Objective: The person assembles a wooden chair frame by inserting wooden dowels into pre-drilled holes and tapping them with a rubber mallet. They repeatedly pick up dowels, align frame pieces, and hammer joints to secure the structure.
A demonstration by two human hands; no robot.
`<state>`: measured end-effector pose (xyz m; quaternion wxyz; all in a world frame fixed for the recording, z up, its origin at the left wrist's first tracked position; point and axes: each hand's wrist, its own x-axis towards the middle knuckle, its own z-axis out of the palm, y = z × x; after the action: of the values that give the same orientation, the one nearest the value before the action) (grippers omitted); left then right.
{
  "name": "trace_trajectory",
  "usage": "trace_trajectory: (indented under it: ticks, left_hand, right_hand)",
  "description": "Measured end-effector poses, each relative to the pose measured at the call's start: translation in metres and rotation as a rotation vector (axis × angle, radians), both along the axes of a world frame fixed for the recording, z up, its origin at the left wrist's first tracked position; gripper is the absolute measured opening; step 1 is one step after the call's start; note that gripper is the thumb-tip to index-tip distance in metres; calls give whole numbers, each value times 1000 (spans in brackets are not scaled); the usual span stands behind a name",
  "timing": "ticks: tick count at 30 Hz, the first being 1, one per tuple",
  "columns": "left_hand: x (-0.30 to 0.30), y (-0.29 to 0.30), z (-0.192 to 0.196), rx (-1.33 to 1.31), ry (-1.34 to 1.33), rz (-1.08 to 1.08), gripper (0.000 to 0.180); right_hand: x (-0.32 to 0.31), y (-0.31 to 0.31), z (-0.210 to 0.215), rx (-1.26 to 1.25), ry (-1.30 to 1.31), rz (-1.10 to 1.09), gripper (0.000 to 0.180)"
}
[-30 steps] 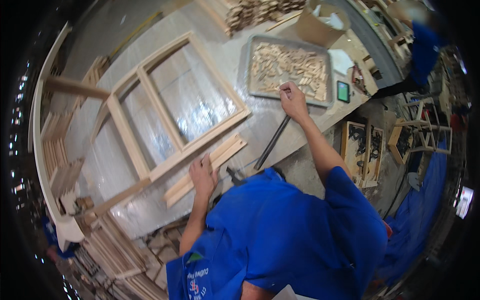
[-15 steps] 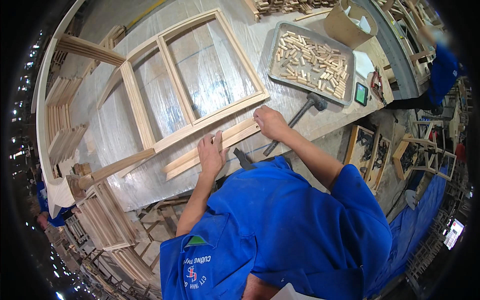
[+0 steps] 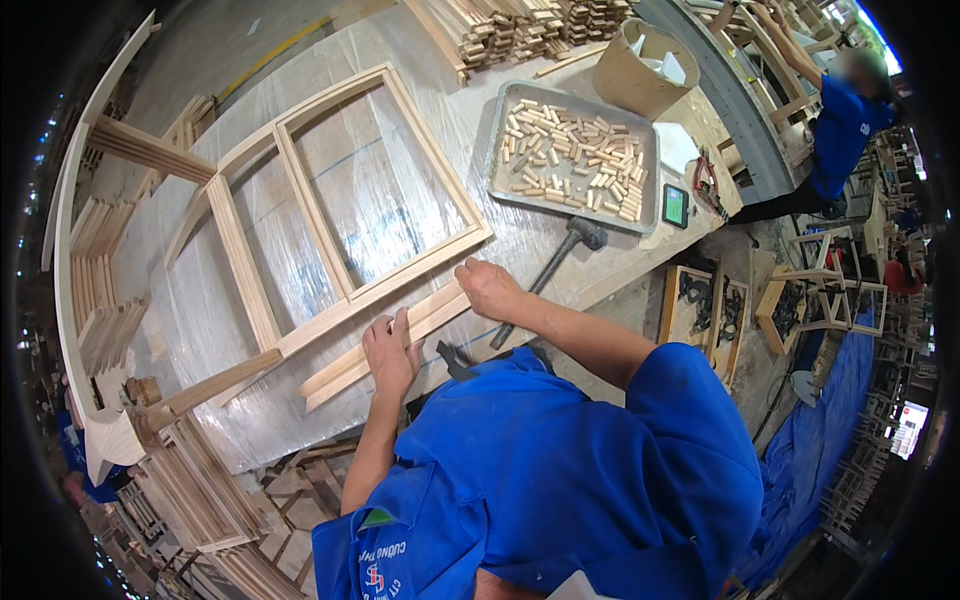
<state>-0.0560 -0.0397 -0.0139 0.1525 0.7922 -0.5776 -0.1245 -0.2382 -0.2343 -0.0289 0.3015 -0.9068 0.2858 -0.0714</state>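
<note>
plainly, the left hand has its grip laid across a long, straight, pale wooden rail, fingers over the top and thumb toward the body; it seems to hold the piece steady. the right hand is curled narrow at the rail's right end, and i cannot tell whether anything small sits between its fingertips. spacing the hands this way probably keeps the light piece from swivelling.

the rail lies near the front edge of the desk, between the body and a large, flat, pale wooden frame with a middle bar, likely so both hands reach it comfortably. clear plastic film under the wood perhaps guards it from scuffs.

just beyond the right wrist rests a black-headed mallet with a long dark handle, its head near a shallow grey tray of short, pale wooden dowels; both appear set within the right arm's reach. farther off stand a round brown bin, a small black device with a green screen and red-handled pliers, seemingly kept aside at the margin.
</note>
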Motion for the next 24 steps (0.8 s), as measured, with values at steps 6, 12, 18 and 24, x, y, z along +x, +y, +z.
trace_trajectory:
  ticks: [6, 12, 18, 24]
  left_hand:
    - [2, 6, -1, 44, 70, 40, 70]
    - [3, -2, 4, -5, 1, -22, 71]
    - [-3, 8, 15, -12, 33, -42, 70]
    - [-4, -7, 16, -43, 14, -78, 71]
  right_hand:
    - [-16, -17, 17, 221, -82, -240, 24]
    - [-75, -147, 18, 39, -54, -861, 22]
    - [-71, -194, 6, 85, 306, -895, 23]
    - [-85, -192, 7, 135, 290, -858, 22]
